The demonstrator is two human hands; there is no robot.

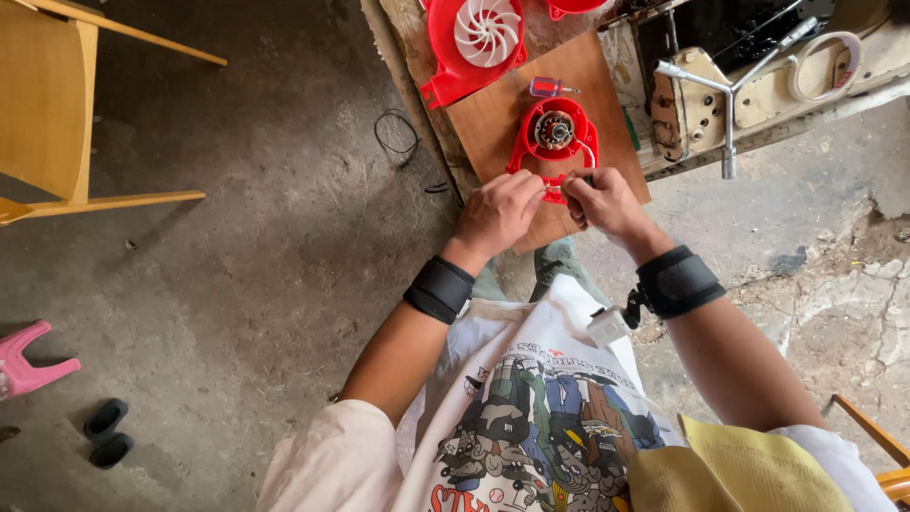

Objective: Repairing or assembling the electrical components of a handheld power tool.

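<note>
While both hands pinch, left hand (pixel 498 213), right hand (pixel 602 201), red motor housing (pixel 555 137)

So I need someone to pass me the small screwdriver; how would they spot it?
Start at the brown wooden board on the workbench. The screwdriver lies there, between the red fan housing with the white impeller and the round red motor housing. It alone has a stubby, clear red-and-blue handle.

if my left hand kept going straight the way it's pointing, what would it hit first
Your left hand points up the board toward the red motor housing, whose near edge it already touches. Straight on, it would probably meet the metal motor core first, though depth is hard to judge from above.
</note>
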